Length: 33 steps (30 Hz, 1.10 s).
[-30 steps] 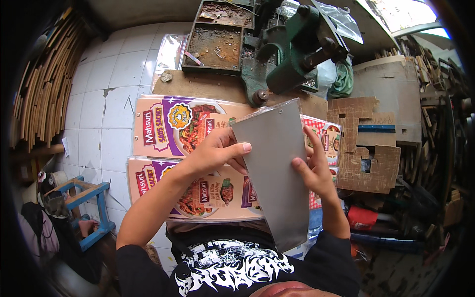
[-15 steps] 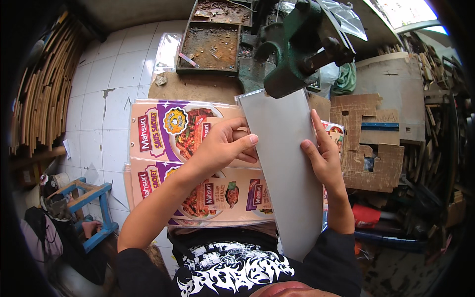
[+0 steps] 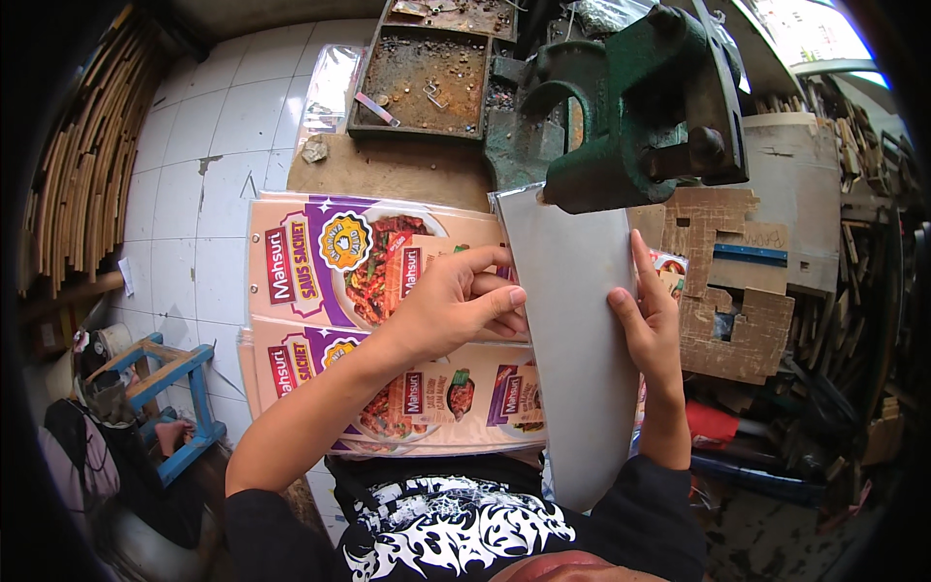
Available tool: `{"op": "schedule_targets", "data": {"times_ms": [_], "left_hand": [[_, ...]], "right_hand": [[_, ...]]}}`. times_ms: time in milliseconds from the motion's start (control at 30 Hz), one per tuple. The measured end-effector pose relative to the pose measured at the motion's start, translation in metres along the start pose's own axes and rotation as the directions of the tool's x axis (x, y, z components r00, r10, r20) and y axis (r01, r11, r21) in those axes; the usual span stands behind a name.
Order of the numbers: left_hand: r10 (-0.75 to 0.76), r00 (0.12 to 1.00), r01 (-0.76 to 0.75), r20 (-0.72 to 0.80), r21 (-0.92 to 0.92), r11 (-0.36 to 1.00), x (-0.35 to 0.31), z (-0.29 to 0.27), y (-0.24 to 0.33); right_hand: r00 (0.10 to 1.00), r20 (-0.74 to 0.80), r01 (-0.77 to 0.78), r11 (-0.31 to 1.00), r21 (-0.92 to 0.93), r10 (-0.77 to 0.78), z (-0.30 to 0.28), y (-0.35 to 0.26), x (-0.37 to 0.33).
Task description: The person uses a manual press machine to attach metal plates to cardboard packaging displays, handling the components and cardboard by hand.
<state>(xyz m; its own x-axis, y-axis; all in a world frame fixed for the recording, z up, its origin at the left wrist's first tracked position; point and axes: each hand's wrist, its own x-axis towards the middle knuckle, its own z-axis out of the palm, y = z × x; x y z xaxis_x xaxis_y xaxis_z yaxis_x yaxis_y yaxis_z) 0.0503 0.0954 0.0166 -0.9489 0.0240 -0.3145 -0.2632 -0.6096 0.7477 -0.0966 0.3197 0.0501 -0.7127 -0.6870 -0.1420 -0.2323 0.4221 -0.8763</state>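
Note:
A long, plain grey panel slants from my chest up to the green metal press, and its far end sits under the press head. Along its left edge my left hand is closed, fingers curled and thumb pressed near the rim. My right hand grips the opposite edge, thumb on the grey face and index finger stretched along the side; its other fingers are partly hidden. Left of the panel, partly under my left forearm, lie overlapping glossy printed sheets in peach and purple with food pictures.
A rusty metal tray with small loose bits stands beyond the sheets. Cut brown cardboard lies to the right. On the left are a blue frame stool and stacked cardboard strips. White floor tiles show beyond the bench.
My view has shifted, so the press appears farther right and lower. Both hands keep the same hold on the grey panel, which still lies under the press head.

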Motion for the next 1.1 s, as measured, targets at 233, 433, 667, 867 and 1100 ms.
{"op": "schedule_targets", "data": {"times_ms": [233, 433, 667, 867, 1100], "left_hand": [[-0.005, 1.000, 0.005, -0.002, -0.019, 1.000, 0.0014, 0.0013, -0.0012], [-0.020, 0.999, 0.020, -0.041, -0.020, 1.000, -0.0009, 0.0029, 0.0009], [-0.009, 1.000, 0.008, -0.027, -0.013, 1.000, -0.0020, 0.0004, -0.0019], [-0.006, 1.000, 0.006, -0.028, -0.019, 1.000, -0.0016, 0.0005, -0.0017], [-0.016, 0.999, 0.016, -0.032, -0.003, 1.000, -0.0012, 0.0018, -0.0001]], "right_hand": [[0.999, -0.027, 0.031, 0.999, -0.019, -0.032, -0.0001, 0.0045, 0.0008], [1.000, -0.002, -0.027, 0.998, -0.059, 0.027, -0.0023, 0.0023, 0.0006], [0.996, -0.022, 0.084, 0.996, -0.028, -0.084, 0.0033, 0.0046, 0.0020], [1.000, -0.009, -0.010, 0.999, -0.051, 0.010, 0.0009, 0.0002, 0.0001], [0.998, -0.026, 0.053, 0.997, -0.062, -0.054, 0.0024, -0.0018, 0.0016]]}}
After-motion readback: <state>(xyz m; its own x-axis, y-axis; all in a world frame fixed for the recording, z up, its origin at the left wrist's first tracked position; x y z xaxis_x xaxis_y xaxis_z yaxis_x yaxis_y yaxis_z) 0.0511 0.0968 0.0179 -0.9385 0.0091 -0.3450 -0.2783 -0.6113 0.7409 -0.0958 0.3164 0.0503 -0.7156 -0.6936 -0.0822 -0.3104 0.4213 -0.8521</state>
